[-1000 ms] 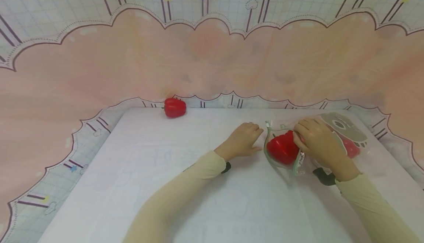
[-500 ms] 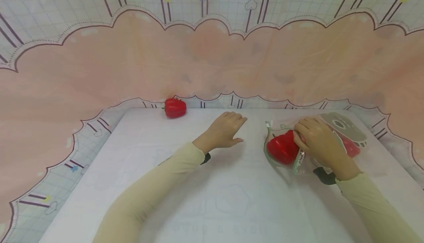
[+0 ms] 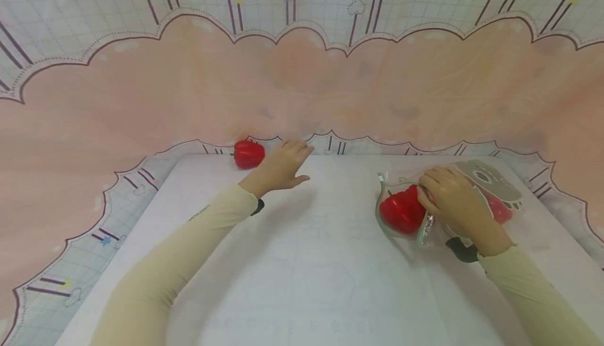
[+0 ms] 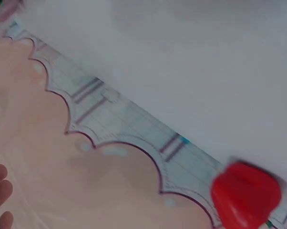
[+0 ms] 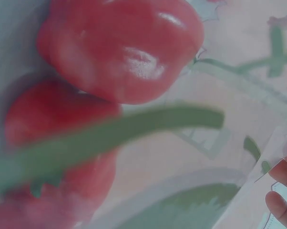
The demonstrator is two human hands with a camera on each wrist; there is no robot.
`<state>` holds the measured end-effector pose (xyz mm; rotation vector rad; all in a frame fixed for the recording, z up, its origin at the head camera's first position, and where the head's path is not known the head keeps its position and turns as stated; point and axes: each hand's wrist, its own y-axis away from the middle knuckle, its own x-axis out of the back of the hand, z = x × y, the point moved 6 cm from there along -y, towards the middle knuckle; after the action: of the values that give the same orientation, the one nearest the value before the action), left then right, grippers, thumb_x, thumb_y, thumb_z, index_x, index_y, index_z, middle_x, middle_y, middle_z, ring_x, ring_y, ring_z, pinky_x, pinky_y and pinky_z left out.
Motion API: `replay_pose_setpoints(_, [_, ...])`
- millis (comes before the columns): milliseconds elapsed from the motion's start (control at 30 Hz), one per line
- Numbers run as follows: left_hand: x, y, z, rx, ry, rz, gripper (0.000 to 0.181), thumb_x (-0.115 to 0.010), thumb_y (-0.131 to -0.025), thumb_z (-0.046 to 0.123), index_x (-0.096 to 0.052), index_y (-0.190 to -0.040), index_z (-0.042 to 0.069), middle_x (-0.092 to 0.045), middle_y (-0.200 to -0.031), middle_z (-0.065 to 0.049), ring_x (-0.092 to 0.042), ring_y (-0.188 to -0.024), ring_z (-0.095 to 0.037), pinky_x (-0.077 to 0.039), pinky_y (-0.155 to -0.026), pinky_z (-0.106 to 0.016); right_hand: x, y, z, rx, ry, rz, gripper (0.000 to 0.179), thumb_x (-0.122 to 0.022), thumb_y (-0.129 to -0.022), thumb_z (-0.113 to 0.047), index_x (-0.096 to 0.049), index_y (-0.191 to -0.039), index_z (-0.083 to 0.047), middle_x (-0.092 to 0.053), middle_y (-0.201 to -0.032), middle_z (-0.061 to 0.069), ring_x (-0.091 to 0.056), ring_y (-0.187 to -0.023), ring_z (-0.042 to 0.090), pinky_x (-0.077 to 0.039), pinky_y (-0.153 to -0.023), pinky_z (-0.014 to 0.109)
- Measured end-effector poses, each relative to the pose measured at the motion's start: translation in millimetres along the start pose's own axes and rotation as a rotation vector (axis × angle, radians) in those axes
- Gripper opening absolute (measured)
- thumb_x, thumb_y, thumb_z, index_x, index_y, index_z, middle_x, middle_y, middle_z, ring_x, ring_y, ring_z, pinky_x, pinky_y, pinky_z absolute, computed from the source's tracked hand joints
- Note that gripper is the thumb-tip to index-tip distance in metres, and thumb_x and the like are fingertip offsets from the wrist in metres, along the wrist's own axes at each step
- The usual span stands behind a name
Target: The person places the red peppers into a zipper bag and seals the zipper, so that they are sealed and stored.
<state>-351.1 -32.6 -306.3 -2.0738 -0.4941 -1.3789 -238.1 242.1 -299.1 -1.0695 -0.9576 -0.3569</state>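
My left hand (image 3: pixel 279 165) reaches over the back of the table with its fingers stretched and nothing held. Just left of it a red bell pepper (image 3: pixel 248 154) lies on its side at the table's back edge; the left wrist view has this bell pepper (image 4: pixel 246 195) at lower right, apart from the fingertips (image 4: pixel 1 193). On the right, my right hand (image 3: pixel 450 199) grips the edge of a clear plastic bag (image 3: pixel 424 233) with a printed pattern. One red bell pepper (image 3: pixel 402 211) sits at the bag's mouth; another (image 3: pixel 501 211) shows through the plastic, partly hidden by the hand.
A white table (image 3: pixel 302 272) spreads under both arms. Behind it hangs a peach patterned cloth (image 3: pixel 302 84), which continues past the table's left and right edges.
The left hand has moved left and away from the bag, toward the back of the table near the lone bell pepper. The right hand and the bag have stayed in place.
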Motion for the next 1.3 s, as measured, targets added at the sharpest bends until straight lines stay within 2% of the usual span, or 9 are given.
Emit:
replay_pose_setpoints(100, [-2.0, 6.4, -18.4, 0.014, 0.004, 0.023, 0.066, -0.07, -0.08, 0.04, -0.05, -0.131, 0.004, -0.055, -0.131, -0.013, -0.051, -0.123, -0.029, -0.04, -0.107, -0.044, 0, -0.2, 0, 0.007, 0.0, 0.003, 0.022, -0.074, -0.07, -0.009, -0.063, -0.088, -0.002, -0.068, -0.088, 0.016, -0.06, -0.091, 0.033, -0.051, -0.086, 0.049])
replay_pose_setpoints(300, [-8.5, 18.6, -54.9, 0.018, -0.054, 0.064, 0.064, -0.072, -0.079, 0.039, -0.053, -0.126, 0.0, -0.059, -0.123, -0.016, -0.053, -0.117, -0.032, -0.041, -0.105, -0.044, 2, -0.8, 1, 0.019, 0.001, 0.015, 0.023, -0.074, -0.068, -0.01, -0.063, -0.087, -0.003, -0.068, -0.087, 0.016, -0.06, -0.09, 0.033, -0.051, -0.084, 0.049])
replay_pose_setpoints(467, [-16.3, 27.2, -83.6, 0.075, -0.047, 0.045, 0.063, -0.074, -0.077, 0.036, -0.054, -0.125, 0.0, -0.059, -0.12, -0.017, -0.053, -0.116, -0.033, -0.039, -0.104, -0.046, 2, -1.1, 1, 0.014, 0.0, 0.011, 0.023, -0.074, -0.069, -0.009, -0.063, -0.087, -0.003, -0.068, -0.088, 0.016, -0.06, -0.09, 0.033, -0.051, -0.084, 0.049])
replay_pose_setpoints(600, [-21.8, 33.2, -101.8, 0.129, -0.029, -0.005, 0.062, -0.072, -0.079, 0.035, -0.053, -0.126, 0.0, -0.058, -0.122, -0.018, -0.052, -0.118, -0.035, -0.036, -0.106, -0.049, 2, -1.1, 2, 0.004, 0.001, 0.004, 0.024, -0.075, -0.069, -0.009, -0.063, -0.088, -0.002, -0.068, -0.089, 0.016, -0.06, -0.091, 0.033, -0.051, -0.085, 0.049])
replay_pose_setpoints(967, [-44.3, 45.8, -135.2, 0.254, -0.041, -0.147, 0.07, -0.074, -0.077, 0.035, -0.048, -0.131, -0.001, -0.053, -0.129, -0.02, -0.046, -0.123, -0.036, -0.035, -0.108, -0.051, 0, -2.0, 2, -0.008, 0.01, -0.016, 0.026, -0.077, -0.069, -0.01, -0.064, -0.09, -0.003, -0.068, -0.091, 0.016, -0.06, -0.093, 0.033, -0.052, -0.085, 0.05])
replay_pose_setpoints(1200, [-59.7, 51.4, -147.7, 0.311, -0.018, -0.174, 0.069, -0.075, -0.077, 0.034, -0.048, -0.129, -0.002, -0.053, -0.126, -0.02, -0.045, -0.122, -0.036, -0.035, -0.109, -0.051, 0, -2.6, 1, -0.006, 0.013, -0.025, 0.024, -0.075, -0.07, -0.011, -0.064, -0.09, -0.003, -0.068, -0.091, 0.016, -0.06, -0.093, 0.033, -0.051, -0.087, 0.05])
replay_pose_setpoints(1300, [-69.4, 53.9, -154.3, 0.34, 0.001, -0.194, 0.071, -0.073, -0.078, 0.034, -0.045, -0.132, -0.002, -0.05, -0.13, -0.021, -0.042, -0.125, -0.037, -0.032, -0.11, -0.052, -1, -2.5, 2, -0.009, 0.018, -0.031, 0.024, -0.075, -0.07, -0.011, -0.064, -0.09, -0.003, -0.068, -0.091, 0.016, -0.06, -0.093, 0.032, -0.051, -0.087, 0.049])
